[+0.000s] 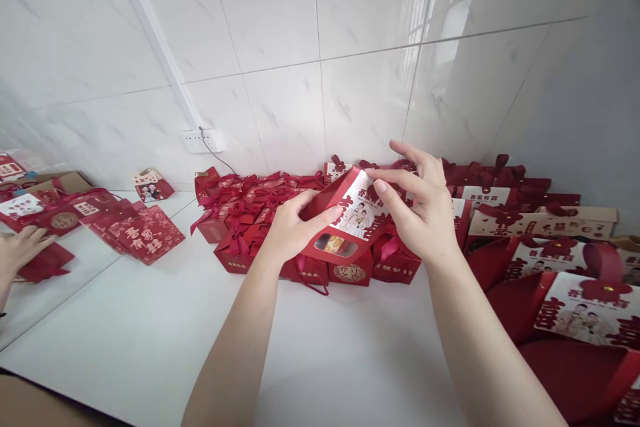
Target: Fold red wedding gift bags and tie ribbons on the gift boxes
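I hold a red gift box (pixel 345 223) with a white printed front and a small clear window, raised above the white surface (pixel 210 340). My left hand (pixel 293 227) grips its left side, thumb along the front edge. My right hand (pixel 423 203) touches the box's upper right corner with its fingers spread and half curled. Behind the box lies a heap of small red ribboned boxes (pixel 250 213).
More red and white gift boxes (pixel 565 267) crowd the right side up to the tiled wall (pixel 320 47). Flat red cards (pixel 145 233) lie at the left. A wall socket (pixel 205 140) with a cord sits above. Another person's hand (pixel 20 250) rests at the far left.
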`<action>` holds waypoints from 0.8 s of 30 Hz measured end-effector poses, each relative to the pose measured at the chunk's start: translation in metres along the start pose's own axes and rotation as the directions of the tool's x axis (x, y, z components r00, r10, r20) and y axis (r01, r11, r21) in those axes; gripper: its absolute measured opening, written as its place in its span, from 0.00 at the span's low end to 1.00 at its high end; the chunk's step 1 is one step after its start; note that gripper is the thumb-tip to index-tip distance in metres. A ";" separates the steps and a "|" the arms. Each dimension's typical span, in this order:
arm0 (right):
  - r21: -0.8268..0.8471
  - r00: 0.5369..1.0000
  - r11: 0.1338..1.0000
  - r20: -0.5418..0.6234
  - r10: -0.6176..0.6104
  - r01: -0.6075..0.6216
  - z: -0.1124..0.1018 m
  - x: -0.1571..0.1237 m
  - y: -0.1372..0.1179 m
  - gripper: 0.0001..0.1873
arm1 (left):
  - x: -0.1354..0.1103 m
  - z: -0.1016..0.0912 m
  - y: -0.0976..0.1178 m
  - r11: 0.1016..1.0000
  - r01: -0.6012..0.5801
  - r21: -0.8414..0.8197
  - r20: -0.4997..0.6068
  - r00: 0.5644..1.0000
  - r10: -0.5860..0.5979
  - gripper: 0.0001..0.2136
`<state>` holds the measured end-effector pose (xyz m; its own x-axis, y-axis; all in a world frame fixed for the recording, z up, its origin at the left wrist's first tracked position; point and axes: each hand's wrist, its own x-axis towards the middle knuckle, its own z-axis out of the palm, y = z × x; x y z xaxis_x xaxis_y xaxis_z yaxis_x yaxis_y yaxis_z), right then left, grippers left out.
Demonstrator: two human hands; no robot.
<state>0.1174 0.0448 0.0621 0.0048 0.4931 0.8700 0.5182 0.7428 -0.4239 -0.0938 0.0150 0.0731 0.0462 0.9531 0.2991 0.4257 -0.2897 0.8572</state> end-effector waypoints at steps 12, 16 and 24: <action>0.432 0.927 0.820 0.206 0.315 -0.375 0.003 0.000 0.018 0.30 | 0.011 -0.001 -0.011 0.695 0.181 -0.696 0.075 0.981 -0.179 0.25; 0.501 0.789 0.630 0.519 0.330 -0.593 0.001 0.001 0.012 0.24 | 0.017 0.002 -0.018 0.603 0.302 -0.738 0.185 0.950 -0.250 0.23; 0.195 0.798 0.837 0.470 0.377 -0.511 0.000 0.001 0.002 0.27 | 0.019 0.015 -0.027 0.702 0.293 -0.650 0.196 0.956 -0.218 0.18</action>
<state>0.1187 0.0466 0.0624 -0.2029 0.8866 0.4157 0.2645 0.4584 -0.8485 -0.0907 0.0420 0.0495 0.1283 0.9916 0.0169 -0.2748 0.0191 0.9613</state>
